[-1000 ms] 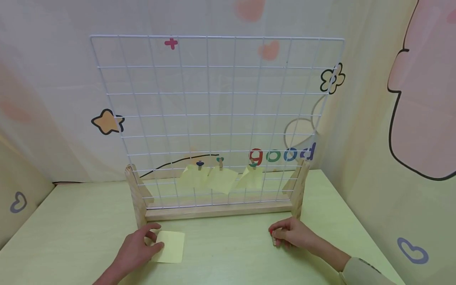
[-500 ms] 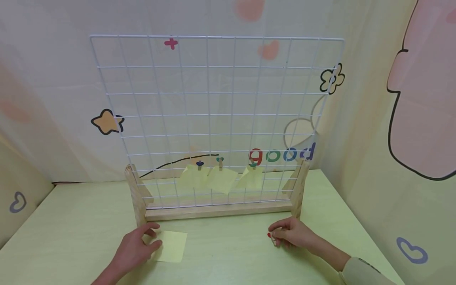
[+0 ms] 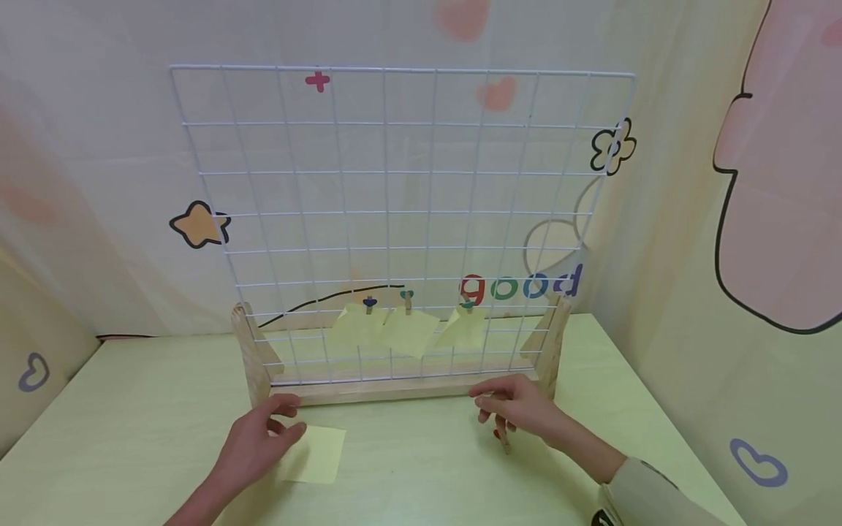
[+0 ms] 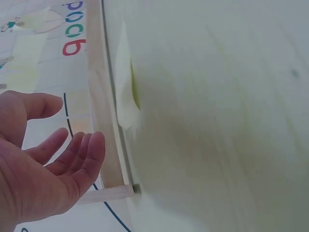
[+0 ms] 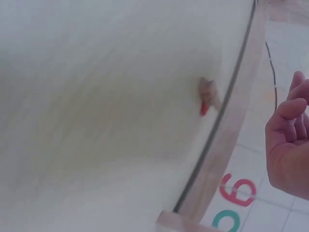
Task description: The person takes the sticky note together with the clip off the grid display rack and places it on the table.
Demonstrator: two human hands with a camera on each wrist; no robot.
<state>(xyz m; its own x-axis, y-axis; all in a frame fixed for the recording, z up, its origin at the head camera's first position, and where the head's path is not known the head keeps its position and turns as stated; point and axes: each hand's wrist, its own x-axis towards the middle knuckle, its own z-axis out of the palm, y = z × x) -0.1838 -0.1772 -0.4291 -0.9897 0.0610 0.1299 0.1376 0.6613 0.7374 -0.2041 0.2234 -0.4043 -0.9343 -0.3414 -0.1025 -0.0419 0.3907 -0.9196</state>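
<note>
A: Head view first, nearest you. Your left hand hangs just above the table, fingers relaxed and apart, holding nothing. Its thumb side is at the left edge of the yellow sticky note; whether skin touches paper I cannot tell.

B: And the note itself?

A: It lies flat on the table, in front of the left end of the wooden base. In your left wrist view the note looks slightly lifted at one edge, and your palm faces up and empty, the fingers spread loosely.

B: What about your other side?

A: Your right hand is raised off the table with the fingers loosely bent, gripping nothing. The small wooden clip with the red tip lies on the table just under and beside the fingers, apart from them. The right wrist view shows the same clip lying alone close to the base rail, with your fingers curled loosely off to the side.

B: Further back?

A: The white wire grid stands upright in the base, between two wooden end posts. Three yellow notes hang side by side on a low wire, each pinned with a small clip. Behind the grid is a pale wall with cartoon prints: an orange star, a flower, and the word "good" seen mirrored.
</note>
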